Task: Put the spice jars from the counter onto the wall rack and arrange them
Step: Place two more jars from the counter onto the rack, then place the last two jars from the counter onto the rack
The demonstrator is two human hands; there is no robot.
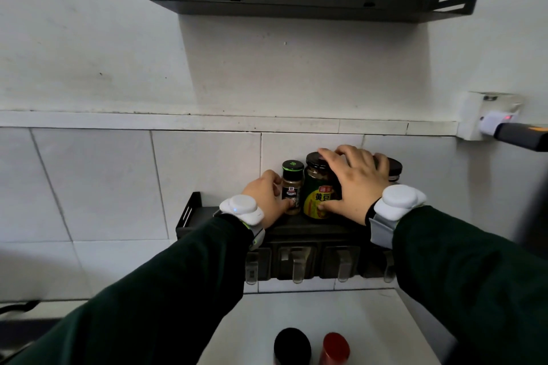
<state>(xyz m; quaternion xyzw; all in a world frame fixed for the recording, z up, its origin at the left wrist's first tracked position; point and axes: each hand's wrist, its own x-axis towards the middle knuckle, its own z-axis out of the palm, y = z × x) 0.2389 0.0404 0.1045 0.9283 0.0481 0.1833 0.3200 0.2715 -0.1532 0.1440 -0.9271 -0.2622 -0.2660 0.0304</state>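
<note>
Two black shelves hang on the wall. The upper shelf [311, 6] carries nothing that shows from below. The lower rack [195, 216] sits against the white tiles and holds three jars in a row, all upright.

The leftmost is a small spice jar [292, 187] with a black cap ringed in green and brown powder inside. Just beside it, touching or nearly so, stands a wider jar [318, 192] with a dark lid, a green and yellow label and a brownish paste visible through the glass at the shoulder. A third jar [394, 167] stands to the right, mostly hidden; only its dark lid and a bit of glass show, so its contents cannot be told.

The left hand [267, 195] grasps the small spice jar, thumb on its front near the base and fingers curled round its left side. The right hand [355, 181] is spread wide over the wider jar, fingertips on the lid and thumb pressing the label low down; its palem covers the gap toward the third jar. Both wrists wear white bands over dark green sleeves.

Under the rack hang four clear hooks [296, 264].

Two more jars wait on the white surface [370, 323] below, well apart from the rack: one with a black cap [292, 345], one with a red cap [335, 348], side by side at the bottom edge.
</note>
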